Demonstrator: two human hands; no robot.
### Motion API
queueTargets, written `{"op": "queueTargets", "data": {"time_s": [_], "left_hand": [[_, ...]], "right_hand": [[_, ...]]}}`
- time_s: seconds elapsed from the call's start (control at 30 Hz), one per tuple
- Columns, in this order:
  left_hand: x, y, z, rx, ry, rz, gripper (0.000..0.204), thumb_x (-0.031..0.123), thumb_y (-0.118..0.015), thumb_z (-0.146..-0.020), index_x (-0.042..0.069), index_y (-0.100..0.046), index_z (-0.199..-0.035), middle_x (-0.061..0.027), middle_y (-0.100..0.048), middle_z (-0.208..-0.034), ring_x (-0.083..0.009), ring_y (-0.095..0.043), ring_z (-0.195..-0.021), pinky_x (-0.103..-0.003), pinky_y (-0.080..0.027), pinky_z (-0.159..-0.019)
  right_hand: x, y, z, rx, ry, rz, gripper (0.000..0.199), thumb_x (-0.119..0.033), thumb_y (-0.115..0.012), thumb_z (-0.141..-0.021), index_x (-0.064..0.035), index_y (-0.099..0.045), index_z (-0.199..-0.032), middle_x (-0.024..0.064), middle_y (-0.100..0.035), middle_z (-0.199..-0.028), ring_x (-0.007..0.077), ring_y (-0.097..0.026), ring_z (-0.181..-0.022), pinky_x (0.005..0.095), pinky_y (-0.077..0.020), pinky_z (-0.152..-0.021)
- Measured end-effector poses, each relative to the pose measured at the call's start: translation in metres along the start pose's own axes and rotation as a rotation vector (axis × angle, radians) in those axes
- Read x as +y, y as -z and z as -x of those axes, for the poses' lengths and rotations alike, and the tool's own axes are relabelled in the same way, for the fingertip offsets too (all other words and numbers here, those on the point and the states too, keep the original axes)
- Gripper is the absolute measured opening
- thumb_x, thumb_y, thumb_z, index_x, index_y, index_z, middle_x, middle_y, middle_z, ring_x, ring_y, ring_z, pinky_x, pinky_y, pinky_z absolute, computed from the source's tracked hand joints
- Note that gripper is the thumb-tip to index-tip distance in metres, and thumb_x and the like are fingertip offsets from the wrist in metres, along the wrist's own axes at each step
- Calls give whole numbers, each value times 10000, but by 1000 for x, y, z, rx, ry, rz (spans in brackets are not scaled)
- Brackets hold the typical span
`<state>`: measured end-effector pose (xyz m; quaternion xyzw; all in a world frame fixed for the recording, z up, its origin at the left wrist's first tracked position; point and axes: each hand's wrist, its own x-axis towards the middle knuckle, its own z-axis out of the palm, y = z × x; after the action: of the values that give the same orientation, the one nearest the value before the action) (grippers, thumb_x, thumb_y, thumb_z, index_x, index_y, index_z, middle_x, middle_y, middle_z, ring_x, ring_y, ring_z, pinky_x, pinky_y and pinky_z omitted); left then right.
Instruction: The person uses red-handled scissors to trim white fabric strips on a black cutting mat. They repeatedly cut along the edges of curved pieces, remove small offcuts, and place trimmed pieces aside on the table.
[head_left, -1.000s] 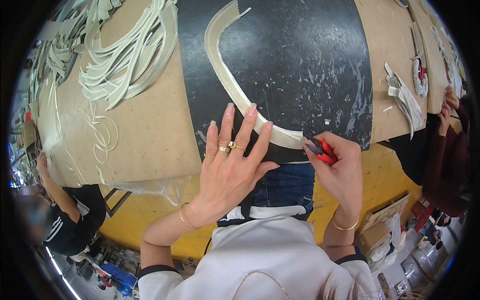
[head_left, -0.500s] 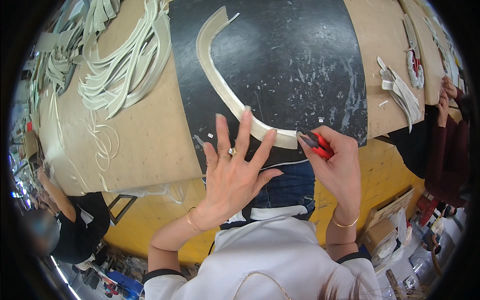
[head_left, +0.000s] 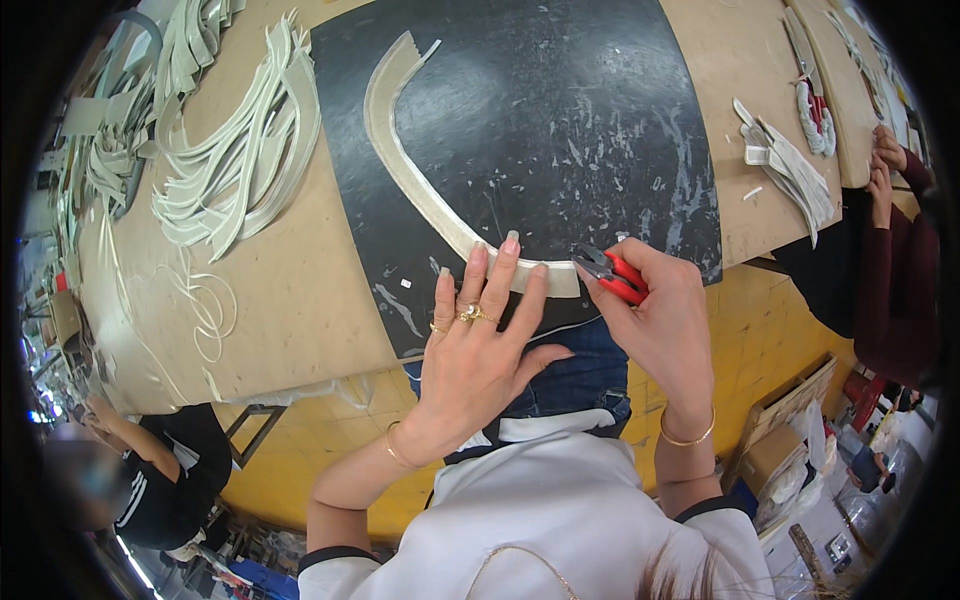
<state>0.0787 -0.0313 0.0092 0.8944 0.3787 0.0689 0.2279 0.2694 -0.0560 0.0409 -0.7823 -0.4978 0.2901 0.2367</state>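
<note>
A curved, pale beige strip with a white edging (head_left: 400, 160) lies on a black cutting mat (head_left: 560, 130). Its far end has a small white tail sticking out; its near end is squared off. My left hand (head_left: 480, 345) rests with outstretched fingers on the strip's near part, fingertips pressing on it and covering some of the edging. In my right hand (head_left: 660, 310) is a pair of small red-handled nippers (head_left: 610, 275). Their dark jaws are at the strip's right end, by the edging; whether they touch it I cannot tell.
A heap of similar curved strips (head_left: 250, 160) lies left of the mat, with loose thin cord (head_left: 205, 310) below. To the right are strip pieces (head_left: 785, 170) and scissors with wrapped handles (head_left: 812, 105). Other people sit at both sides; one person's hands (head_left: 880, 175) show at far right.
My left hand has slid to the right along the strip, its fingers closer together. The nippers' jaws now show more clearly at the strip's end. The whole view has shifted slightly.
</note>
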Motion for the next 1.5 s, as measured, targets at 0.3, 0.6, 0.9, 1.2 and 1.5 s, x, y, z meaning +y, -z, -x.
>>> {"op": "queueTargets", "data": {"time_s": [0.3, 0.6, 0.9, 1.2, 1.5], "left_hand": [[20, -7, -6, 26, 78, -95, 789, 624, -715, -719, 278, -535, -1405, -218, -292, -1579, -474, -331, -1402, -761, -51, -1078], [20, -1, -6, -21, 46, -126, 775, 645, -682, -768, 271, -526, -1429, -252, -250, -1579, -528, -313, -1387, -772, -15, -1071], [21, -7, -5, -9, 60, -70, 767, 610, -684, -793, 225, -518, -1436, -259, -207, -1597, -535, -260, -1416, -718, -82, -1105], [16, -12, -9, -5, -32, 2, 765, 501, -689, -835, 80, -464, -1432, -176, -299, -1585, -350, -327, -1445, -509, -292, -1143], [17, -19, -8, 38, -31, 12, 759, 486, -689, -849, 52, -465, -1431, -208, -291, -1584, -432, -269, -1458, -582, -223, -1151]], "right_hand": [[-2, 0, 0, 4, -24, 65, 318, -149, -782, -796, 13, -526, -700, 115, -378, -535, 228, -296, -511, 332, -325, -482], [62, 68, 4, -183, -213, 103, 390, -245, -784, -833, -9, -536, -645, 32, -415, -525, 182, -343, -504, 330, -336, -498], [182, 149, -2, -154, -321, -130, 285, -195, -770, -869, 1, -615, -731, -80, -437, -599, 44, -341, -577, 254, -304, -513], [106, 65, 17, 607, -27, 445, 352, -263, -678, -936, -64, -644, -1223, 112, -547, -1012, 241, -606, -759, 387, -498, -649], [13, -18, 66, 279, 112, 314, 433, -114, -723, -872, -9, -620, -1279, 105, -565, -1029, 202, -598, -705, 317, -485, -543]]}}
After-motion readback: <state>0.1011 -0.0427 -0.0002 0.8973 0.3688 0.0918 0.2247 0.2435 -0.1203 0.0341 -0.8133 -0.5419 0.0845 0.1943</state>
